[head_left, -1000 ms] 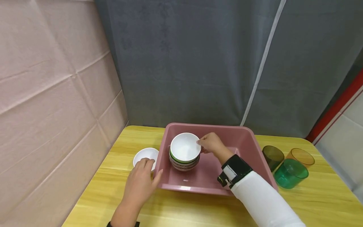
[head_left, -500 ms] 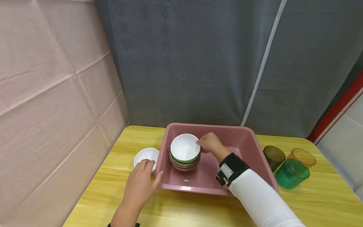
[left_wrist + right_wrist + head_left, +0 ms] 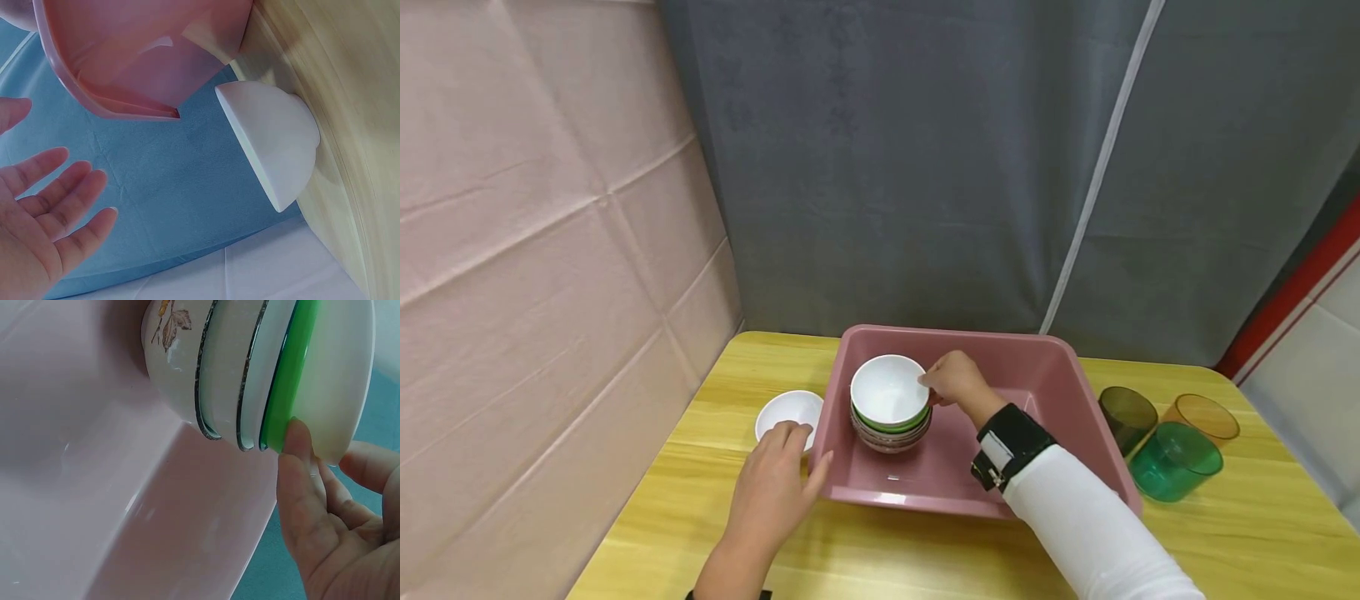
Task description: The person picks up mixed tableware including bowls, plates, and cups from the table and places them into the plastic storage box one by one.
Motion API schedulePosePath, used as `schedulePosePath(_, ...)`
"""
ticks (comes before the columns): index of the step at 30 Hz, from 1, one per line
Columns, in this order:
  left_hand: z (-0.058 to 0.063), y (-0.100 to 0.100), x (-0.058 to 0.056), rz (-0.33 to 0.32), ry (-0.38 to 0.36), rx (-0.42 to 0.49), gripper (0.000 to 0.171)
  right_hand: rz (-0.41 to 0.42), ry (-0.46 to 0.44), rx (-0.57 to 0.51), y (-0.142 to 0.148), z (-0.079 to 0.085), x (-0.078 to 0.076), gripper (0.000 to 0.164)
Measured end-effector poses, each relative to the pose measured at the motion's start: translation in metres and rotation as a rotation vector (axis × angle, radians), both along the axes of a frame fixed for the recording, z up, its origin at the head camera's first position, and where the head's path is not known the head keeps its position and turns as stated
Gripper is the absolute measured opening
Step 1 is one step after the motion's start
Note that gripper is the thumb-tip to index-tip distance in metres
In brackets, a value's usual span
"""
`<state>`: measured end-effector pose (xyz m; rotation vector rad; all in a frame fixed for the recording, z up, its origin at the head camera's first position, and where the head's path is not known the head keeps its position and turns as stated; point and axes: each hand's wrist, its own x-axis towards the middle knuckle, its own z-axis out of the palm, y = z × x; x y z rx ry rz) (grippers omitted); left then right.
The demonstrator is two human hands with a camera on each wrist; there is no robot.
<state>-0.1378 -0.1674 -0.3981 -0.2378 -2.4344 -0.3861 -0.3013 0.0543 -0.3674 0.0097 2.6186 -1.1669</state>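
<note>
Head view: your right hand (image 3: 957, 379) reaches into the pink plastic tub (image 3: 955, 498), grip pinching the rim of the top white bowl (image 3: 890, 390). Bowl nested in a green bowl (image 3: 292, 375), over dark-rimmed bowls (image 3: 228, 362), at the tub's left side. Right wrist view: your index fingertip lies against the green band. Left hand (image 3: 772, 492): grip released, fingers apart, near a second white bowl (image 3: 788, 407) upright on the counter (image 3: 880, 562), just left of the tub. Brown tumbler (image 3: 1126, 417), orange tumbler (image 3: 1213, 415) and green tumbler (image 3: 1176, 462) grouped off the tub's right side.
</note>
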Motion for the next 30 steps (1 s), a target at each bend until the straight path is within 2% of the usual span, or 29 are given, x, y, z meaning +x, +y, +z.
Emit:
schedulePosePath(7, 0.0011, 0.0009, 0.0003, 0.006, -0.038, 0.009, 0.034, 0.023, 0.024, 0.042, 0.0009, 0.0006, 0.0007, 0.018)
schedulePosePath(18, 0.0016, 0.0029, -0.0018, 0.004, -0.040, 0.017, 0.033, 0.042, 0.014, 0.102, 0.0012, 0.0014, -0.0003, 0.018)
schedulePosePath(30, 0.0021, 0.0013, -0.0019, 0.009, -0.066, 0.023, 0.033, 0.050, 0.008, 0.113, 0.0054, -0.0034, -0.0027, 0.019)
